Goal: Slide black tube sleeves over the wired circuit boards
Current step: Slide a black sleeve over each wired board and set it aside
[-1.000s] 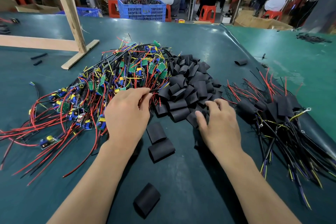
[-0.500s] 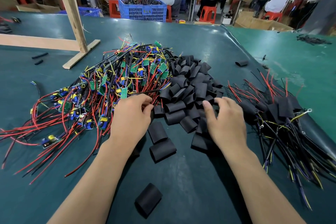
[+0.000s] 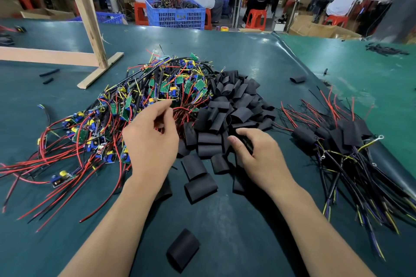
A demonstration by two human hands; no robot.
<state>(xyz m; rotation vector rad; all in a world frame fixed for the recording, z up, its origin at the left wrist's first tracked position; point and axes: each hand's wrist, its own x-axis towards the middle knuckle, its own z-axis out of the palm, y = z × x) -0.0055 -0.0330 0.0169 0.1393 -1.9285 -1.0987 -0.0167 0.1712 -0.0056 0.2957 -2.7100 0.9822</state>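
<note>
Both hands work a green table (image 3: 225, 51): left hand (image 3: 150, 141) pinches wires from the circuit-board pile (image 3: 126, 105). Right hand (image 3: 261, 155) curls around a black sleeve (image 3: 244, 141) at the sleeve heap (image 3: 231, 105).

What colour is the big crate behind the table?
Blue crate, seen best in the head view.

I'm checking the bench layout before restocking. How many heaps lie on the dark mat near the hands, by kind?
Bare wired circuit boards: 1 heap
Loose black tube sleeves: 1 heap
Boards already sleeved: 1 heap
Total: 3 heaps
</note>
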